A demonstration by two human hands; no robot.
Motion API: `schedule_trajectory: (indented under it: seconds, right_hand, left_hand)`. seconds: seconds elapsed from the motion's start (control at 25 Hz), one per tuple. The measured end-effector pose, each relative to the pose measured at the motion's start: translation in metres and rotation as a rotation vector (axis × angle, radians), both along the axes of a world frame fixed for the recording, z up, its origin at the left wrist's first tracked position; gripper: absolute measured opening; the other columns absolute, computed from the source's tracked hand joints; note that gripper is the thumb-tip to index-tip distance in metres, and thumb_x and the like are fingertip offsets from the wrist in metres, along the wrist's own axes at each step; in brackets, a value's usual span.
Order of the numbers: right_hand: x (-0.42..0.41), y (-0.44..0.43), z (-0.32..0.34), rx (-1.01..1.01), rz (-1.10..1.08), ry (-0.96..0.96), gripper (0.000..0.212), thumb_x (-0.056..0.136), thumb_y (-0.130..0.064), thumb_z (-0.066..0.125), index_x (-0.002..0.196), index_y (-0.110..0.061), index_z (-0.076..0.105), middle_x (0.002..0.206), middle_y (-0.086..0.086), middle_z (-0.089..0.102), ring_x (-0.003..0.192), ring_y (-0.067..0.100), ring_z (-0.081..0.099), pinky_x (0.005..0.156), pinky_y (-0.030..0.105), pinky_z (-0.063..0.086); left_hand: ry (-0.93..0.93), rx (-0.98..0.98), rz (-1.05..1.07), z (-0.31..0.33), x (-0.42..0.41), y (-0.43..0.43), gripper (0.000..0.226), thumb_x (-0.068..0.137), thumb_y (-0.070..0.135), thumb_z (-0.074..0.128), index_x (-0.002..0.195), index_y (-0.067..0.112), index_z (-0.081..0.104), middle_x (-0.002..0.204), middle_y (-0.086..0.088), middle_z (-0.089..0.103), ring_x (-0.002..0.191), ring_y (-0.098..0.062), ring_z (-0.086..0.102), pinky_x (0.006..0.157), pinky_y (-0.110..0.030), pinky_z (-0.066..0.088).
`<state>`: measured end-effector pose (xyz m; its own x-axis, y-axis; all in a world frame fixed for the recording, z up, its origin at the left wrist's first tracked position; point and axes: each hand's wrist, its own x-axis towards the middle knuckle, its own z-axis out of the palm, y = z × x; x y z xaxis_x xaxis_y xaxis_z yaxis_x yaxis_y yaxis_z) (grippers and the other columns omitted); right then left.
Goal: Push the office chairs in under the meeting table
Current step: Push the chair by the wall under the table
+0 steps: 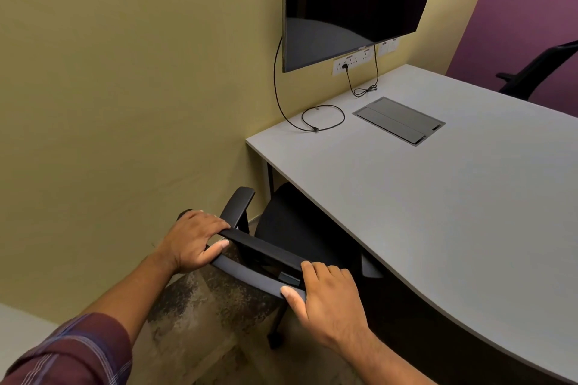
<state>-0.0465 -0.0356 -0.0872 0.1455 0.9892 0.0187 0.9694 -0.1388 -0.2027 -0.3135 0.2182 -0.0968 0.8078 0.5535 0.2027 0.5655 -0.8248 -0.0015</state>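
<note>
A black office chair (291,228) stands at the near left corner of the grey meeting table (438,197), its seat partly under the table's edge. My left hand (194,239) grips the left end of the chair's backrest top. My right hand (325,300) grips the right end of the same backrest top, thumb on the near side. The chair's left armrest (237,205) shows close to the wall; its right side is hidden under the table. A second black chair (538,72) stands at the table's far side by the purple wall.
A yellow-green wall (125,103) runs close along the chair's left. A dark wall-mounted screen (353,0) hangs above the table's far end, with cables (322,117) lying on the tabletop and a grey cable hatch (398,120). Mottled brown carpet (203,322) lies below.
</note>
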Motion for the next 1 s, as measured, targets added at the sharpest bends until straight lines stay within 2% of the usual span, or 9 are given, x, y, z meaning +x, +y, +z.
schedule_trajectory:
  seconds: [0.2, 0.32, 0.4, 0.48, 0.6, 0.68, 0.8, 0.88, 1.0]
  right_hand:
    - [0.006, 0.028, -0.002, 0.022, -0.050, 0.002, 0.083, 0.100, -0.083, 0.006, 0.124, -0.023, 0.058, 0.107, -0.003, 0.066, 0.092, 0.019, 0.062, 0.082, 0.039, 0.051]
    - [0.014, 0.047, -0.004, 0.030, -0.063, -0.015, 0.085, 0.100, -0.083, 0.006, 0.126, -0.021, 0.059, 0.108, 0.000, 0.066, 0.091, 0.020, 0.063, 0.080, 0.039, 0.053]
    - [0.016, 0.058, 0.000, 0.015, -0.055, -0.026, 0.085, 0.101, -0.083, 0.007, 0.128, -0.020, 0.057, 0.111, 0.002, 0.065, 0.094, 0.021, 0.062, 0.081, 0.041, 0.053]
    - [0.020, 0.069, 0.004, -0.024, -0.037, -0.017, 0.090, 0.100, -0.084, 0.008, 0.140, -0.016, 0.052, 0.124, 0.008, 0.064, 0.106, 0.027, 0.063, 0.088, 0.044, 0.053]
    - [0.023, 0.085, 0.008, -0.152, -0.020, 0.016, 0.100, 0.098, -0.086, 0.009, 0.163, -0.013, 0.029, 0.161, 0.016, 0.046, 0.139, 0.039, 0.053, 0.109, 0.054, 0.047]
    - [0.027, 0.096, 0.009, -0.194, -0.017, 0.032, 0.101, 0.097, -0.087, 0.009, 0.167, -0.015, 0.020, 0.171, 0.015, 0.035, 0.150, 0.041, 0.042, 0.119, 0.057, 0.040]
    - [0.032, 0.111, 0.004, -0.180, -0.022, 0.015, 0.105, 0.094, -0.088, 0.005, 0.167, -0.014, 0.021, 0.171, 0.015, 0.035, 0.150, 0.042, 0.042, 0.119, 0.058, 0.039]
    - [0.032, 0.121, -0.003, -0.122, -0.052, 0.007, 0.106, 0.095, -0.089, 0.007, 0.164, -0.012, 0.030, 0.165, 0.017, 0.044, 0.142, 0.042, 0.051, 0.112, 0.060, 0.045]
    - [0.033, 0.140, -0.003, -0.128, -0.080, 0.032, 0.104, 0.097, -0.089, 0.011, 0.163, -0.011, 0.033, 0.163, 0.018, 0.047, 0.140, 0.044, 0.053, 0.110, 0.063, 0.046]
  left_hand:
    - [0.111, -0.022, 0.120, -0.008, 0.017, 0.036, 0.061, 0.106, 0.052, 0.026, 0.138, 0.027, 0.072, 0.144, -0.003, 0.070, 0.144, -0.032, 0.055, 0.119, -0.051, 0.029]
    - [0.104, -0.053, 0.196, -0.008, 0.036, 0.054, 0.067, 0.108, 0.053, 0.018, 0.144, 0.030, 0.069, 0.155, -0.004, 0.062, 0.153, -0.032, 0.046, 0.124, -0.051, 0.022]
    - [0.125, -0.113, 0.231, -0.003, 0.044, 0.066, 0.073, 0.107, 0.057, 0.011, 0.149, 0.032, 0.065, 0.162, -0.003, 0.057, 0.158, -0.030, 0.039, 0.129, -0.050, 0.016]
    - [0.157, -0.156, 0.258, -0.001, 0.054, 0.081, 0.079, 0.104, 0.061, 0.005, 0.155, 0.035, 0.059, 0.169, -0.002, 0.048, 0.163, -0.028, 0.030, 0.132, -0.051, 0.011]
    - [0.163, -0.188, 0.308, 0.000, 0.064, 0.100, 0.083, 0.100, 0.066, -0.001, 0.160, 0.041, 0.050, 0.178, 0.000, 0.033, 0.167, -0.025, 0.018, 0.134, -0.052, 0.007]
    - [0.163, -0.196, 0.327, 0.000, 0.072, 0.112, 0.084, 0.100, 0.067, -0.002, 0.162, 0.042, 0.048, 0.179, 0.000, 0.029, 0.168, -0.025, 0.015, 0.134, -0.052, 0.006]
    - [0.162, -0.206, 0.289, 0.000, 0.081, 0.127, 0.083, 0.101, 0.068, -0.001, 0.161, 0.040, 0.050, 0.178, -0.001, 0.033, 0.167, -0.025, 0.016, 0.134, -0.052, 0.007]
    - [0.153, -0.212, 0.276, 0.001, 0.086, 0.143, 0.083, 0.102, 0.069, -0.001, 0.160, 0.040, 0.051, 0.176, -0.001, 0.037, 0.167, -0.026, 0.017, 0.135, -0.053, 0.007]
    - [0.177, -0.191, 0.226, -0.001, 0.095, 0.169, 0.094, 0.099, 0.077, -0.010, 0.159, 0.039, 0.052, 0.173, -0.002, 0.041, 0.166, -0.027, 0.020, 0.135, -0.053, 0.008]
